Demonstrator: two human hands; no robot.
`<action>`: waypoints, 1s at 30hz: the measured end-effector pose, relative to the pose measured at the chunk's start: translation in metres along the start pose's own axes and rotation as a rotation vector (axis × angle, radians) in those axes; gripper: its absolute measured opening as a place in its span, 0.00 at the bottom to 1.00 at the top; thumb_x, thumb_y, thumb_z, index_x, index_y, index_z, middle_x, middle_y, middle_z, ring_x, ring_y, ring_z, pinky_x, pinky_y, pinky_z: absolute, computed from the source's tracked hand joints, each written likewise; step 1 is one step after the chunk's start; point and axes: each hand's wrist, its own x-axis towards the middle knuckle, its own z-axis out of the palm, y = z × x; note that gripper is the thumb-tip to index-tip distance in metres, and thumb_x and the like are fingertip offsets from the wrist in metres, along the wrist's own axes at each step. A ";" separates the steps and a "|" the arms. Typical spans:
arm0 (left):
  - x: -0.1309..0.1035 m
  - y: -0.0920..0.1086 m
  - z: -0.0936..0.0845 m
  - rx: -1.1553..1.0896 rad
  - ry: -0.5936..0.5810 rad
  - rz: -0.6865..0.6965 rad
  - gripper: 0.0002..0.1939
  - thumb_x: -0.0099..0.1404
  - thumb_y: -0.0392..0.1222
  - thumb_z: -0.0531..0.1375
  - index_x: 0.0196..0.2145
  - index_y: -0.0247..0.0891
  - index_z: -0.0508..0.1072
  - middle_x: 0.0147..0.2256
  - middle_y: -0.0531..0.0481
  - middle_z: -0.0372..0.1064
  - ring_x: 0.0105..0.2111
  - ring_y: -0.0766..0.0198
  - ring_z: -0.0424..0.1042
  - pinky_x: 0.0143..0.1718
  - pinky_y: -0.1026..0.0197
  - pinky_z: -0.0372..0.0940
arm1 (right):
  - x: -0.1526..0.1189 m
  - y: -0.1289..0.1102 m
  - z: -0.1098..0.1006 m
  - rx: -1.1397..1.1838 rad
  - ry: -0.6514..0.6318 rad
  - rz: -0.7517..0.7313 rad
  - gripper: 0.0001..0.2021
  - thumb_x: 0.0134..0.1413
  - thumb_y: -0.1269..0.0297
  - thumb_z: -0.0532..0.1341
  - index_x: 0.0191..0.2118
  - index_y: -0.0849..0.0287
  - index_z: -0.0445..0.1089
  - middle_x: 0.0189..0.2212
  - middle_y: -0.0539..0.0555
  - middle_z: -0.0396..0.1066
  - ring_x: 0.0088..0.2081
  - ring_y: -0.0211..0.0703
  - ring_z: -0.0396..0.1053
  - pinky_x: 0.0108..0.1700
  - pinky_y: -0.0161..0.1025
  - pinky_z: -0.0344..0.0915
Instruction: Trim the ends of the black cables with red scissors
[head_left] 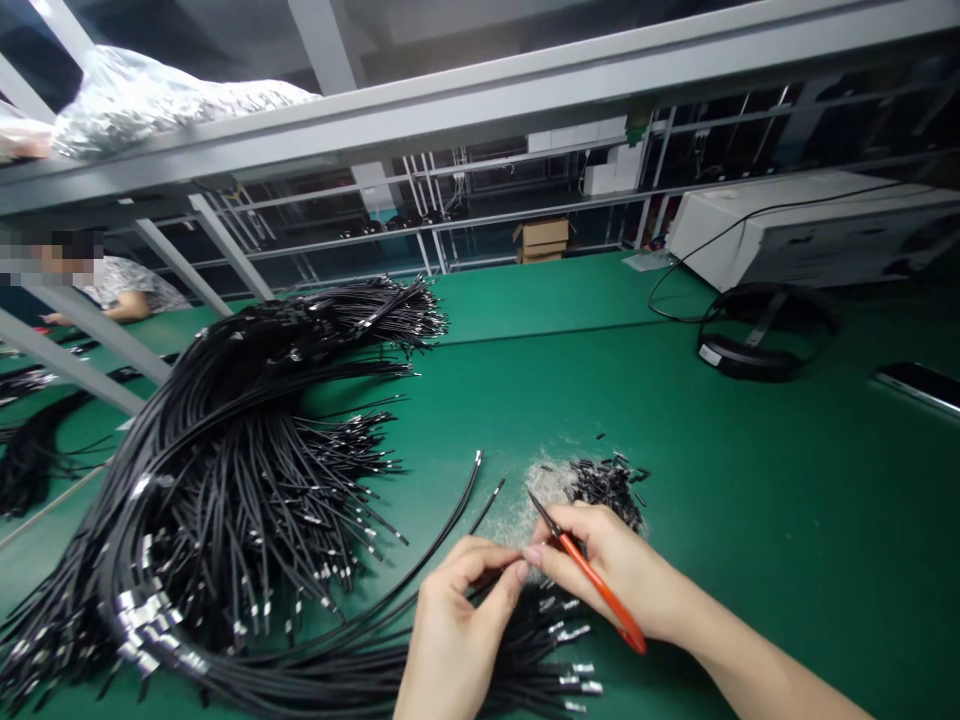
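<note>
Bare left hand [456,608] pinched narrow, contents unclear; bare right hand [626,565] holding slim red-handled, dark-tipped tool [600,588]. Best keep tool angled clear of left hand.

Big off-white equipment case [840,250] with a black cable [757,212] draped over it, chunky black headband-looking ring [750,362] right in front of it, smartphone [919,386] front-right of it, cardboard boxes [544,234] left of it, patterned-shirt coworker [139,283] way further left.
</note>
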 end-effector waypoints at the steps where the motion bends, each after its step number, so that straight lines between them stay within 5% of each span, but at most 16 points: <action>1: 0.003 0.000 -0.003 0.059 -0.028 -0.013 0.11 0.60 0.48 0.61 0.37 0.40 0.77 0.36 0.48 0.72 0.35 0.60 0.71 0.38 0.60 0.63 | -0.001 0.000 -0.002 -0.054 -0.029 -0.009 0.08 0.57 0.61 0.58 0.29 0.57 0.69 0.21 0.46 0.65 0.25 0.36 0.62 0.30 0.32 0.57; 7: 0.039 0.000 -0.017 0.414 -0.083 0.000 0.11 0.61 0.47 0.61 0.39 0.41 0.75 0.36 0.49 0.72 0.39 0.58 0.70 0.41 0.59 0.62 | -0.005 0.010 -0.017 -0.337 -0.212 -0.017 0.06 0.52 0.67 0.58 0.25 0.58 0.68 0.20 0.47 0.67 0.25 0.35 0.63 0.30 0.31 0.56; 12: 0.067 -0.009 -0.006 0.918 0.141 -0.031 0.07 0.64 0.40 0.57 0.34 0.38 0.75 0.35 0.45 0.70 0.39 0.54 0.68 0.39 0.58 0.60 | -0.009 0.015 -0.027 -0.040 -0.548 0.236 0.06 0.51 0.62 0.60 0.33 0.58 0.71 0.19 0.45 0.66 0.18 0.33 0.64 0.21 0.27 0.57; 14: 0.072 -0.012 -0.001 0.981 0.134 -0.023 0.08 0.64 0.41 0.56 0.34 0.37 0.75 0.36 0.43 0.70 0.38 0.53 0.68 0.38 0.57 0.60 | -0.008 0.015 -0.027 0.074 -0.495 0.310 0.11 0.52 0.57 0.60 0.39 0.58 0.70 0.20 0.45 0.65 0.17 0.33 0.63 0.18 0.28 0.57; 18: 0.073 -0.013 0.002 0.960 0.093 -0.020 0.08 0.63 0.40 0.57 0.31 0.37 0.75 0.34 0.44 0.70 0.37 0.53 0.69 0.37 0.57 0.60 | 0.001 0.019 -0.018 0.061 -0.145 0.245 0.13 0.56 0.53 0.58 0.39 0.58 0.69 0.20 0.45 0.64 0.18 0.33 0.61 0.21 0.29 0.58; 23: 0.054 -0.004 -0.003 0.854 0.055 0.042 0.07 0.66 0.37 0.54 0.33 0.39 0.71 0.35 0.47 0.70 0.38 0.56 0.68 0.38 0.58 0.60 | 0.010 0.024 0.008 -0.175 0.282 0.059 0.12 0.59 0.55 0.56 0.38 0.57 0.70 0.35 0.54 0.73 0.36 0.44 0.70 0.39 0.37 0.64; 30: 0.006 0.001 0.003 0.189 -0.052 0.056 0.11 0.68 0.45 0.51 0.34 0.40 0.69 0.31 0.50 0.69 0.32 0.62 0.69 0.35 0.63 0.61 | 0.005 0.011 0.018 0.036 0.173 0.107 0.13 0.61 0.54 0.53 0.31 0.56 0.65 0.18 0.45 0.64 0.19 0.35 0.63 0.23 0.31 0.57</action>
